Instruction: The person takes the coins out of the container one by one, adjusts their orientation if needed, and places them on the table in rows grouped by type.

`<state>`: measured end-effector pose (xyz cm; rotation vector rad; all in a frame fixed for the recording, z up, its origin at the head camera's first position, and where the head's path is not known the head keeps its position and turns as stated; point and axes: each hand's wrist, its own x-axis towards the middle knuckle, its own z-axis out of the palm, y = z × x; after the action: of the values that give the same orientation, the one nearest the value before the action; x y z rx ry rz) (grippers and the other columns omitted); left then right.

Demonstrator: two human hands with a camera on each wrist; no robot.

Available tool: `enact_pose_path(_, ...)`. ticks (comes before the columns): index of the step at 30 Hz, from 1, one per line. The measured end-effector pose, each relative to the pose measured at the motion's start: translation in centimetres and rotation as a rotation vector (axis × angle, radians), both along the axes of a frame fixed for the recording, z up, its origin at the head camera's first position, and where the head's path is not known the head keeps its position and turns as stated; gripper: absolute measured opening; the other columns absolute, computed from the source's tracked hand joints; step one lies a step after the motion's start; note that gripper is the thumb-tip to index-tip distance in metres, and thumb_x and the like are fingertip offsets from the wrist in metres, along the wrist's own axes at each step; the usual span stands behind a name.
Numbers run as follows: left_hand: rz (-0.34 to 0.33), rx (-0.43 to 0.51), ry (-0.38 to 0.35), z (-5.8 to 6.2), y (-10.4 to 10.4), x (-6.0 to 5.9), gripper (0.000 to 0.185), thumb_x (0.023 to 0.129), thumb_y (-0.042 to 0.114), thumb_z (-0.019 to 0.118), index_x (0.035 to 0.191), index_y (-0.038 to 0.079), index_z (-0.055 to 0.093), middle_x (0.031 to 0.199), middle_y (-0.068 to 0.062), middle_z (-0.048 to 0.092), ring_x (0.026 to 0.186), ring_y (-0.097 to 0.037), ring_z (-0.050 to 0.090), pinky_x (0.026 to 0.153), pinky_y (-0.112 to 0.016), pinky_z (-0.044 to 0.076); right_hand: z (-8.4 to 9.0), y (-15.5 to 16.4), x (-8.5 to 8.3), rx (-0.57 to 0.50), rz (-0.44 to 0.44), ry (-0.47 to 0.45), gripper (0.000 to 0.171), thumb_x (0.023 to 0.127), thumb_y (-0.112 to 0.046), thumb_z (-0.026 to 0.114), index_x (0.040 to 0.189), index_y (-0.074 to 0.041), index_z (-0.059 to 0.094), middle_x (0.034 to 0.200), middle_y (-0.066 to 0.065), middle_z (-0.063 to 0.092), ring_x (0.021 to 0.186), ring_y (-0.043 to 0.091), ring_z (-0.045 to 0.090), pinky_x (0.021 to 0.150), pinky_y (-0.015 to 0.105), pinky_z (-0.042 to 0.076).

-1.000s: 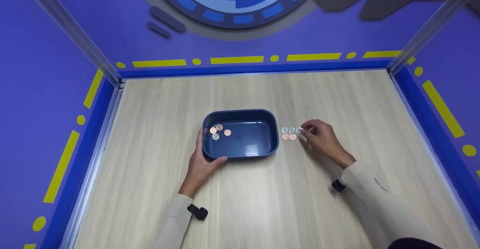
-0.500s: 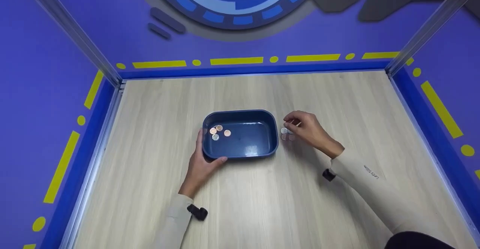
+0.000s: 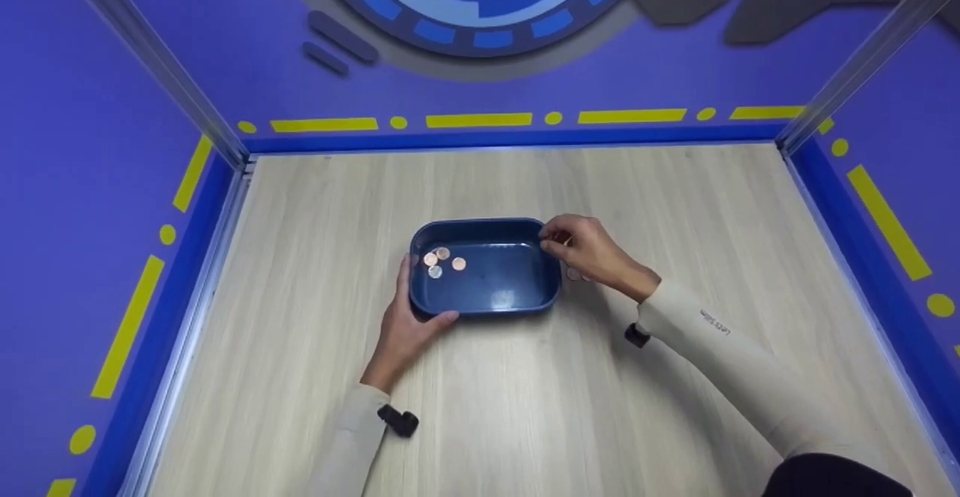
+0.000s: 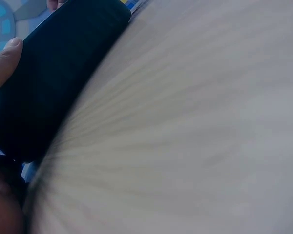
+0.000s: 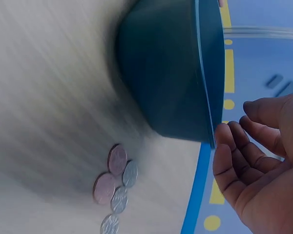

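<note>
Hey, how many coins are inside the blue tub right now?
4: three copper coins and one silver coin, clustered at the dark blue plastic tub's left end. None seem hidden.

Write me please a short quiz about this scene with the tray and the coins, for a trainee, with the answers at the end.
1. True or false: the left hand grips the blue tray at its right end.
2. How many coins lie inside the tray? A) two B) four C) seven
3. Fill the gap: the loose coins on the table lie beside the tray's ___ end, close to the right hand.

Key: 1. False, it grips the left near corner. 2. B, three copper-coloured and one silver. 3. Right.
</note>
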<state>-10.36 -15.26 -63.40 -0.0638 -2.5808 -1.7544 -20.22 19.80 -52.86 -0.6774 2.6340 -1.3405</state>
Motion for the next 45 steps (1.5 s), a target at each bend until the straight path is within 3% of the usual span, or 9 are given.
enact_pose_path(10, -0.003, 0.007, 0.011, -0.1, 0.0, -0.1, 0.135, 0.080, 0.048, 0.099, 0.179, 0.026, 0.010, 0.179, -0.014, 0.032, 0.161, -0.037, 0.037, 0.129, -0.059, 0.030, 0.1, -2.4, -0.7, 0.053, 0.077, 0.065, 0.010, 0.100, -0.004, 0.078, 0.108, 0.001, 0.080, 0.103, 0.010, 0.077, 0.094, 0.021, 0.069, 0.085, 0.036, 0.056)
enact_pose_path(19, -0.006, 0.001, -0.007, -0.1, 0.2, -0.1, 0.134, 0.082, 0.046, 0.098, 0.179, 0.029, 0.008, 0.181, -0.012, 0.028, 0.162, -0.035, 0.035, 0.130, -0.057, 0.031, -0.6, -4.5, -1.6, 0.105, 0.175, 0.050, 0.011, 0.099, -0.002, 0.076, 0.108, 0.005, 0.079, 0.101, 0.011, 0.078, 0.093, 0.020, 0.070, 0.086, 0.038, 0.058)
enact_pose_path(26, -0.003, 0.011, 0.000, 0.0, 0.2, -0.1, 0.132, 0.083, 0.044, 0.098, 0.179, 0.029, 0.009, 0.180, -0.014, 0.030, 0.161, -0.037, 0.036, 0.129, -0.059, 0.031, -0.9, -5.6, -2.3, 0.207, 0.248, 0.040, 0.014, 0.100, -0.005, 0.077, 0.110, 0.005, 0.080, 0.102, 0.012, 0.079, 0.094, 0.023, 0.071, 0.087, 0.044, 0.060)
enact_pose_path(45, -0.009, 0.002, 0.005, 0.1, 0.0, 0.0, 0.134, 0.082, 0.047, 0.098, 0.179, 0.022, 0.009, 0.179, -0.016, 0.030, 0.161, -0.037, 0.037, 0.129, -0.058, 0.031, -1.7, -8.5, -3.6, 0.394, 0.381, -0.003, 0.014, 0.102, -0.009, 0.077, 0.112, 0.000, 0.081, 0.108, 0.011, 0.080, 0.098, 0.023, 0.075, 0.090, 0.044, 0.062)
